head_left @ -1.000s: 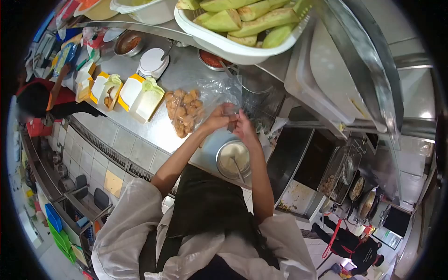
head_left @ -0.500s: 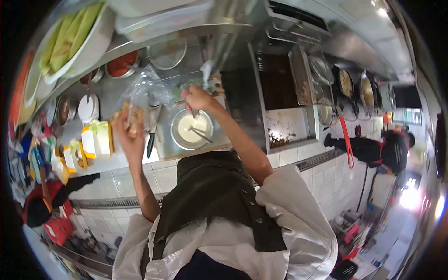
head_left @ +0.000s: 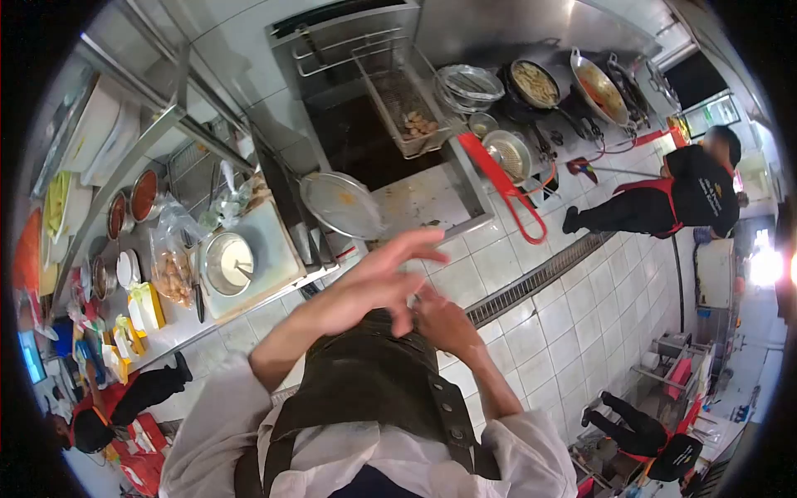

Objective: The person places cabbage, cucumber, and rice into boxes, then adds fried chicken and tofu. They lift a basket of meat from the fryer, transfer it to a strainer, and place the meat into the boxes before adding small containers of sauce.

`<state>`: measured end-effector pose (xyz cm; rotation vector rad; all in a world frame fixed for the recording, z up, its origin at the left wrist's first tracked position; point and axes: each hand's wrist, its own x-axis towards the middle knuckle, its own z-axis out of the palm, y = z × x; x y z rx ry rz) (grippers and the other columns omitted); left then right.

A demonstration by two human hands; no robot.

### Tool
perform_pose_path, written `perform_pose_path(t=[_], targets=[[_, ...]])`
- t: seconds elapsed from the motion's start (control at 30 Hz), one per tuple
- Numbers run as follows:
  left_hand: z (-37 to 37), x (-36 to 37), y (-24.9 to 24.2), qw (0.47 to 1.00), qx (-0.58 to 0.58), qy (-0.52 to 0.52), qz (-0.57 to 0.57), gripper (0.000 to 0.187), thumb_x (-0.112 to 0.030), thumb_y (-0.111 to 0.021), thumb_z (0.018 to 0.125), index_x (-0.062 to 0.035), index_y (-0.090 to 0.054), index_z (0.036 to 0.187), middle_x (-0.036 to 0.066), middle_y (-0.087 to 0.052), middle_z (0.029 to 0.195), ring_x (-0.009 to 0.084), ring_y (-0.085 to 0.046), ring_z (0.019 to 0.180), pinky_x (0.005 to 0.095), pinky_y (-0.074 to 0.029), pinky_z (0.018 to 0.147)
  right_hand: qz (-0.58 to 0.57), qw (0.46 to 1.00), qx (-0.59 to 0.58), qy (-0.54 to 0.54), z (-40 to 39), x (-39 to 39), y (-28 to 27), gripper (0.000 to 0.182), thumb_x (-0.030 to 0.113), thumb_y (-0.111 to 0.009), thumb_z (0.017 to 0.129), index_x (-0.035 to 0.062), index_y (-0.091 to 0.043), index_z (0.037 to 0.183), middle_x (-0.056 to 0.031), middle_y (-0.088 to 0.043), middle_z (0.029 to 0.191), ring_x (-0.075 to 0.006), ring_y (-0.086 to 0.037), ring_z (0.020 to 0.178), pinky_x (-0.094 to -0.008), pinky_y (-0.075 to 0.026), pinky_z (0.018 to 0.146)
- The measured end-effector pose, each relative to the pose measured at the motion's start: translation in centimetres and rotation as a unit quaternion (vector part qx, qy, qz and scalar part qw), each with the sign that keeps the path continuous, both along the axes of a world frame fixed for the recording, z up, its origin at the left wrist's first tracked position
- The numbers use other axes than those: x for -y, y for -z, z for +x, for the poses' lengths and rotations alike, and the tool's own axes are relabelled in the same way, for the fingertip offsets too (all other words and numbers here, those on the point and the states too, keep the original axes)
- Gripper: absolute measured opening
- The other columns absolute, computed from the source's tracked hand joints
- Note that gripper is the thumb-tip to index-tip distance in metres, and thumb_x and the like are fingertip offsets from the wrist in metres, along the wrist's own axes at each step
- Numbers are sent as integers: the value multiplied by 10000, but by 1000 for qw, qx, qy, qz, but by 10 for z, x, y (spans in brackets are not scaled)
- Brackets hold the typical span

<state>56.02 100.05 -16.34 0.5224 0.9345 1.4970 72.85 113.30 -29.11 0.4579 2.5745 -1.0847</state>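
Note:
My left hand (head_left: 378, 286) is raised in front of the apron, fingers spread, with nothing in it. Close beside it, my right hand (head_left: 444, 322) has its fingers curled and partly hidden behind the left; what it holds, if anything, cannot be made out. On the counter to the left, a metal bowl (head_left: 222, 267) contains white cream and a spoon. A clear plastic bag (head_left: 172, 270) of brown pieces lies left of the bowl, with a black-handled knife (head_left: 199, 303) between them.
A fryer basket (head_left: 403, 108) with brown pieces hangs over the fryer. Nearby are a round mesh strainer (head_left: 339, 203), a red strap (head_left: 498, 183) and pans (head_left: 599, 87) on the stove. One person (head_left: 681, 195) stands at right; others are at lower left and lower right.
Both hands have left the bag and bowl and come together before the apron. The view has turned right toward the fryer and stove. The bag now rests on the counter.

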Motion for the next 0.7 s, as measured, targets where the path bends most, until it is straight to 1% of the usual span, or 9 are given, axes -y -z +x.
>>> perform_pose_path(t=[0.07,0.13,0.2,0.27,0.3,0.37,0.47,0.57,0.7], targets=[[14,-65,30,981,182,-56,-21,563,-323,-581,946,-10,-380,1369,212,-422,1349,367,-582,1111,446,-542,860,20,998,57,-1,48,-34,-23,242,208,-509,942,-29,-542,982,-273,-618,789,-463,-603,825,-558,-452,725],[10,-123,39,952,260,-87,-138,540,-331,-560,958,12,-398,1342,205,-459,1349,352,-574,1124,506,-461,991,36,996,53,57,101,-55,-26,165,115,-525,886,-38,-575,924,-287,-635,818,-444,-638,814,-536,-497,711],[0,-177,69,959,232,-99,-126,458,-314,-521,978,30,-427,1265,184,-547,1230,318,-576,1123,525,-476,965,24,987,103,121,143,-68,-29,178,128,-513,913,-38,-577,899,-293,-623,784,-442,-633,806,-537,-483,690],[-27,-231,119,954,262,-144,31,356,-294,-480,990,0,-434,1187,170,-558,1173,294,-575,1064,489,-498,921,-2,979,90,181,183,-70,-25,198,141,-495,934,-39,-573,911,-277,-610,729,-433,-632,753,-520,-480,652],[-25,-254,103,905,307,-293,0,230,-252,-410,1009,-47,-489,940,97,-604,914,227,-607,878,429,-514,831,-17,974,85,211,200,-68,-23,208,148,-485,944,-39,-572,917,-270,-604,701,-428,-632,727,-511,-478,634],[-41,-269,118,896,345,-260,105,234,-167,-364,997,-100,-441,786,-16,-428,638,116,-421,543,307,-429,559,-39,955,98,278,233,-58,-6,234,183,-487,975,-29,-584,985,-123,-534,536,-244,-566,472,-398,-431,484],[-56,-237,70,886,327,-298,138,139,-32,-348,927,-84,-417,819,-16,-387,651,97,-355,506,259,-359,478,-117,901,86,409,254,-22,-4,261,223,-470,1012,-5,-589,965,-54,-513,516,-153,-517,409,-325,-398,401],[-77,-162,49,887,342,-251,182,150,-47,-356,988,-31,-416,851,-7,-348,652,88,-326,492,207,-286,414,-166,854,62,489,269,2,11,286,270,-468,1028,11,-579,978,-35,-511,522,-121,-491,405,-278,-377,385],[-48,-59,94,963,130,-237,-13,304,-390,-471,1012,-97,-496,934,-76,-336,625,24,-282,438,202,-220,366,-223,784,19,579,278,16,53,326,327,-434,1038,44,-582,977,-5,-469,552,-96,-431,398,-257,-334,372]])
